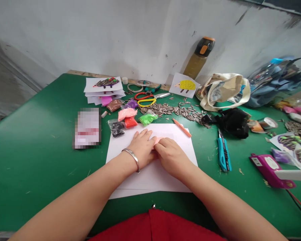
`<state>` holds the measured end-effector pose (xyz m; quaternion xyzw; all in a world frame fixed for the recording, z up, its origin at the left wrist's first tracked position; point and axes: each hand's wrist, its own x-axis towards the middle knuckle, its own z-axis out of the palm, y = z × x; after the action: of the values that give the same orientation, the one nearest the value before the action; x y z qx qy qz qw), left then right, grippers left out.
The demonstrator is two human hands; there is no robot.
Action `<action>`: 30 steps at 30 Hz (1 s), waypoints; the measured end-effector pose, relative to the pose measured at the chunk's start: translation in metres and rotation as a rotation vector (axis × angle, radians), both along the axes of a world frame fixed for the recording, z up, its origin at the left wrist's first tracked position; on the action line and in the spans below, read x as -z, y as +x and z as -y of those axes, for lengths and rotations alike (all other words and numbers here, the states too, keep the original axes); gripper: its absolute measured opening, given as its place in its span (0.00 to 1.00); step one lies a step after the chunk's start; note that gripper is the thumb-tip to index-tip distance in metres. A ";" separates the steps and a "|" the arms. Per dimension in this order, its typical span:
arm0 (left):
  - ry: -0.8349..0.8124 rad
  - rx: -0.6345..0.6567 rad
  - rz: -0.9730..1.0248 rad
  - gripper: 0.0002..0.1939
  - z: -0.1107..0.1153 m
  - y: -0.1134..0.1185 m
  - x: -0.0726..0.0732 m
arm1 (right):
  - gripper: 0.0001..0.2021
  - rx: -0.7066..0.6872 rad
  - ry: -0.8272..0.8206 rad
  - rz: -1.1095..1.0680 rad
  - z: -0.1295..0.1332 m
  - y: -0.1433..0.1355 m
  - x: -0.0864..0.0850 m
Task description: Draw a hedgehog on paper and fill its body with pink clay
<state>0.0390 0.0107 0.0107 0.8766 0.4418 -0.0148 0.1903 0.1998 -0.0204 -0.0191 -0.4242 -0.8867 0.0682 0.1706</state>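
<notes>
White paper sheets (150, 177) lie stacked on the green table. My left hand (141, 147), with a silver bangle at the wrist, rests flat on them, fingers spread. Beside it my right hand (172, 155) is closed, its fingers bent over a small pink piece (158, 142) between the two hands. Most of that piece is hidden by the fingers. An orange pen-like tool (182, 127) lies on the upper right part of the paper. Packets of black (116, 128), red (130, 122) and green clay (147, 118) sit along the paper's back edge.
Scissors (146, 100) and scattered sunflower seeds (163, 109) lie behind the packets. A hedgehog drawing (184, 85) leans near a bottle (199, 58). A blue cutter (223, 150), black pouch (234, 123) and purple device (272, 170) are on the right; stacked pictures (104, 86) stand back left.
</notes>
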 end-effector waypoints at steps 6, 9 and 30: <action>-0.009 0.012 0.010 0.19 0.000 -0.002 0.000 | 0.11 -0.003 -0.006 0.005 -0.001 -0.001 -0.001; -0.013 0.009 0.015 0.18 -0.001 -0.002 0.002 | 0.11 -0.005 -0.004 0.023 -0.002 -0.002 -0.002; -0.017 -0.015 0.045 0.19 -0.001 -0.003 0.005 | 0.11 0.042 -0.023 -0.030 -0.002 -0.011 -0.002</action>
<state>0.0357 0.0120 0.0058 0.8718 0.4436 0.0024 0.2078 0.1892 -0.0180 -0.0171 -0.4436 -0.8742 0.0812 0.1801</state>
